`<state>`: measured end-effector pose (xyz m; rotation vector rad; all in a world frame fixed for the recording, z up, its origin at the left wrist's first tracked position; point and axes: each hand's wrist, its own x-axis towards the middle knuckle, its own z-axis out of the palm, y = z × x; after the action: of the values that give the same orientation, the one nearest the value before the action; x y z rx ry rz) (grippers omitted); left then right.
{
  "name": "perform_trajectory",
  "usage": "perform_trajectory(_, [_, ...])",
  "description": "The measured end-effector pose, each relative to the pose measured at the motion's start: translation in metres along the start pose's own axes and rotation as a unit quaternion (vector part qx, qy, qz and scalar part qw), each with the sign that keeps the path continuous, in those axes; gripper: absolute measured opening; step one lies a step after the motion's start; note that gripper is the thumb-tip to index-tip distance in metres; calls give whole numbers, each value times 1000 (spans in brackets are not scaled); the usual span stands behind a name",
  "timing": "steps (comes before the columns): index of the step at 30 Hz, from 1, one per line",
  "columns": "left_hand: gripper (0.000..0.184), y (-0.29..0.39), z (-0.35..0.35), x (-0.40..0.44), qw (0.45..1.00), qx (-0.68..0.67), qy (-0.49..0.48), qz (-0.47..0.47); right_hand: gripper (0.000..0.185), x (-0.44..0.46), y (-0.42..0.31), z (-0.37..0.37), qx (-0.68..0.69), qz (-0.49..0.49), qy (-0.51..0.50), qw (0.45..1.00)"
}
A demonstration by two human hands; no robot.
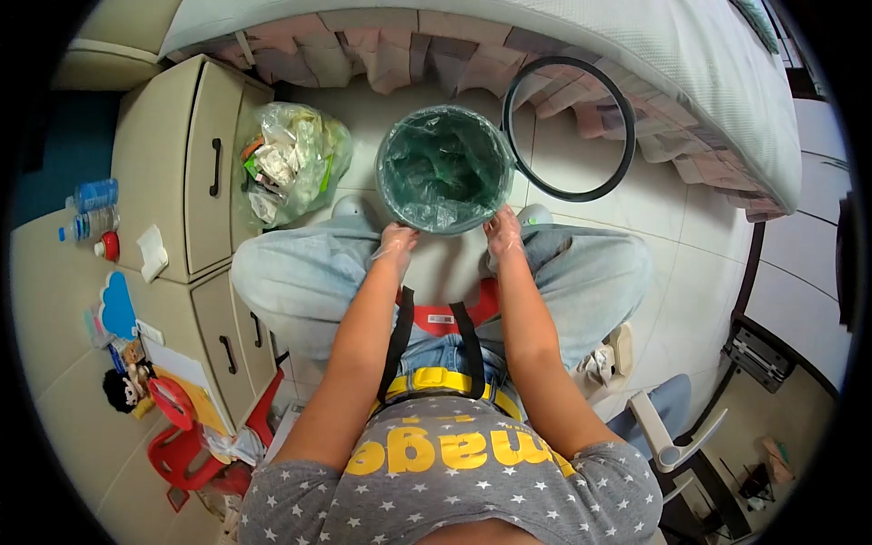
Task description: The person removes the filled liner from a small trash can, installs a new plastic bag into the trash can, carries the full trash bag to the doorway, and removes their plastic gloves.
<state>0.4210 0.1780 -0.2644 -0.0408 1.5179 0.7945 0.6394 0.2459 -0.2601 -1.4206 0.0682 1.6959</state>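
A round trash bin [382, 186] stands on the floor in front of me, lined with a translucent green garbage bag [445, 168] folded over its edge. My left hand [398, 242], in a clear plastic glove, holds the near left side of the bin's rim. On the near right side my gloved right hand [504, 234] grips the same rim; the fingertips of both hands are partly hidden. A black ring [630, 136] is tilted out to the bin's right, touching its edge. Left of the bin sits a filled clear plastic bag of trash [295, 168].
A bed with a patchwork skirt [363, 54] runs along the far side. Beige drawers [204, 163] stand at the left, with water bottles [95, 195] on top. A red chair [182, 454] is at lower left, a white-armed chair [658, 431] at lower right.
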Motion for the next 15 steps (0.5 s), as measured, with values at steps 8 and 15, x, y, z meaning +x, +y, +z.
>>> perform_trajectory(8, [26,10,-8,1,998,34,57,7,24,8,1,1,-100,-5,64,993])
perform_trajectory(15, [24,29,-30,60,886,-61,340,310,18,17,-15,-10,-199,-9,101,975])
